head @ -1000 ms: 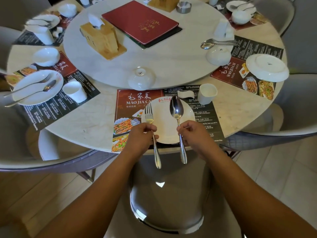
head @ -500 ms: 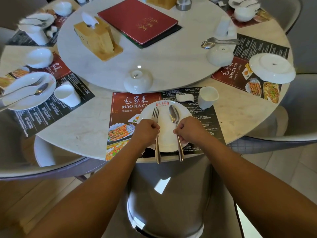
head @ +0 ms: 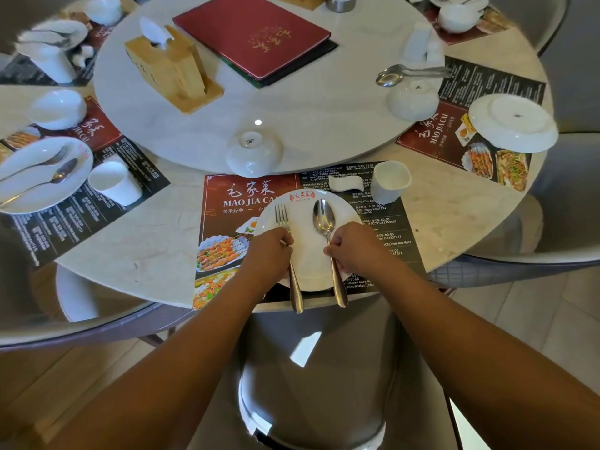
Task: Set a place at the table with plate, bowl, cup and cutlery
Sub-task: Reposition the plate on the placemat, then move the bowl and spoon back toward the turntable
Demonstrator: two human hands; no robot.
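Observation:
A white plate with a red logo lies on the printed placemat at the table's near edge. My left hand grips a fork whose tines lie on the plate's left half. My right hand pinches a spoon whose bowl lies on the plate's right half. Both handles stick out past the plate's near rim. A white cup stands beyond the plate to the right. An upturned white bowl sits just beyond the placemat, on the turntable's edge.
A small white rest lies left of the cup. The round turntable carries a red menu, a wooden tissue box, another upturned bowl and spoons. Other place settings lie left and right. A grey chair stands under my arms.
Both hands have lowered the fork and spoon from above the table onto the plate. The camera has come closer to the table.

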